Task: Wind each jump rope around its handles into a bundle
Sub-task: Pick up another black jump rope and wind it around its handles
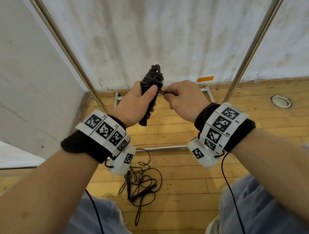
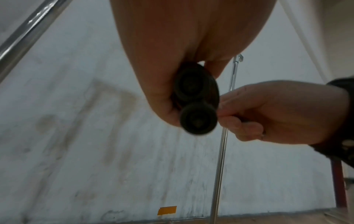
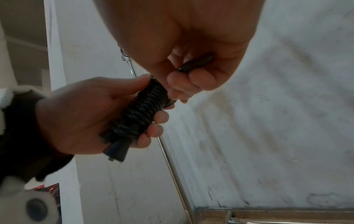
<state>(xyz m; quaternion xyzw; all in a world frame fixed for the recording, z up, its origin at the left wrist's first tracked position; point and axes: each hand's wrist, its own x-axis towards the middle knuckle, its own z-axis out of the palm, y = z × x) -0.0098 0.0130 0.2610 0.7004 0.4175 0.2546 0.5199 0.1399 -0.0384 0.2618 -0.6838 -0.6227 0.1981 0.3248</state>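
The wound jump rope (image 1: pixel 151 85) is up in the air in front of the person, between both hands. Its black cord goes round and round the two handles (image 2: pixel 197 106), which lie side by side, so the whole thing looks like one fat bundle. The round handle ends poke out below the fist.

The left hand (image 1: pixel 135 103) wraps tight around the middle of the bundle, thumb pressed over the coils — probably so the loops cannot slip loose. The right hand (image 1: pixel 183 98) sits just beside it and pinches the short last bit of cord (image 3: pixel 197 62) between thumb and curled fingers. It holds that end close to the coils, likely to pull it snug or tuck it in. This bundle looks almost done.

Down on the wooden floor (image 1: pixel 187 177), near the person's legs, a second jump rope (image 1: pixel 142 183) lies loose in a messy pile, handles and all. It is not yet wound, so it looks like the next job.

Shiny metal poles (image 1: pixel 69 49) lean up on both sides, and a stained white sheet (image 1: pixel 164 29) hangs behind the hands.
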